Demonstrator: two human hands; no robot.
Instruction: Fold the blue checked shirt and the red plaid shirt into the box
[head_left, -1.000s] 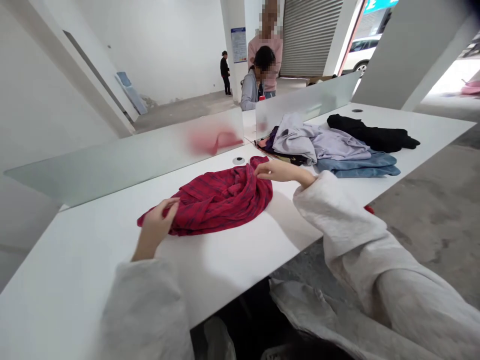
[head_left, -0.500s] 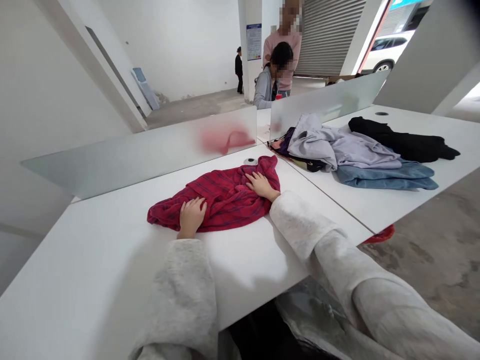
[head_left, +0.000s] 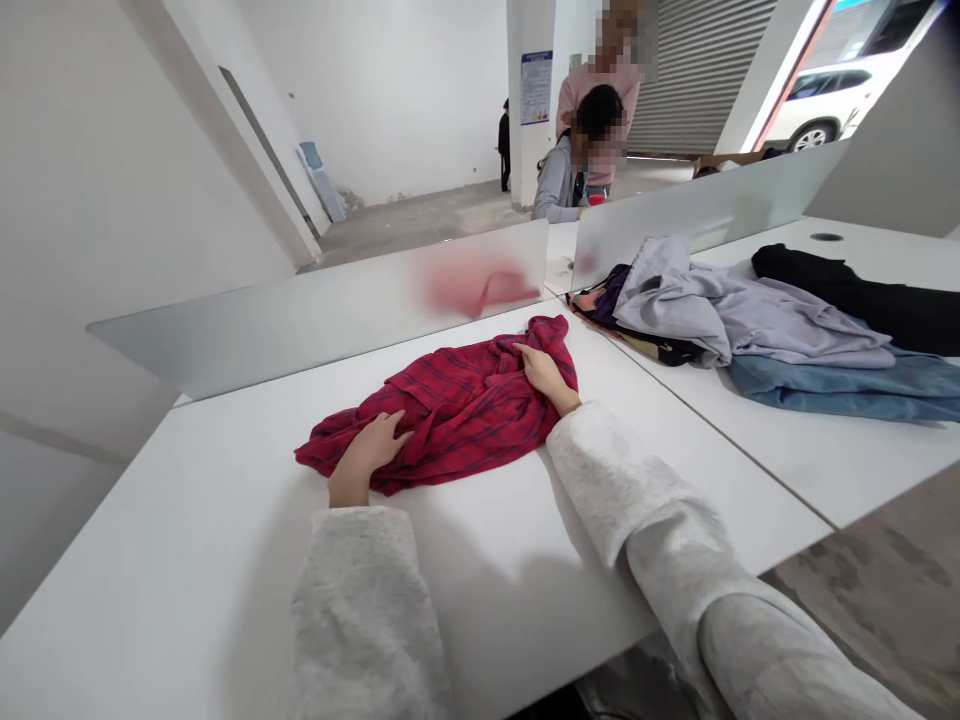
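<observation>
A red plaid cloth garment with dark blue lines (head_left: 465, 400) lies loosely bunched on a white, smooth-topped surface (head_left: 187, 560), its longer side running from near left to far right, with creased folds in the middle.

The person's left hand (head_left: 375, 445) lies over the near left part of the garment, fingers bent and a little parted. The right hand (head_left: 546, 375) is over its far right part, fingers loosely curved. I cannot tell whether either grip pinches any fabric. Both wrists come out of wide, light grey sleeves (head_left: 375, 590).

Behind the garment, a frosted upright panel (head_left: 315, 320) edges the surface; a blurred red shape (head_left: 487, 280) shows through it. To the right, across a seam, lies a pile: a pale lavender-grey garment (head_left: 787, 310) partly over folded blue trousers (head_left: 847, 390), dark patterned cloth (head_left: 611, 290) on its left and a black garment (head_left: 877, 295) behind.

Beyond the panels, a person in a grey top (head_left: 559, 180) sits in front of a standing person in pink (head_left: 571, 95). Farther back are a dark-clad person (head_left: 505, 145), a grey roller shutter (head_left: 694, 75) and a white car (head_left: 825, 105).
</observation>
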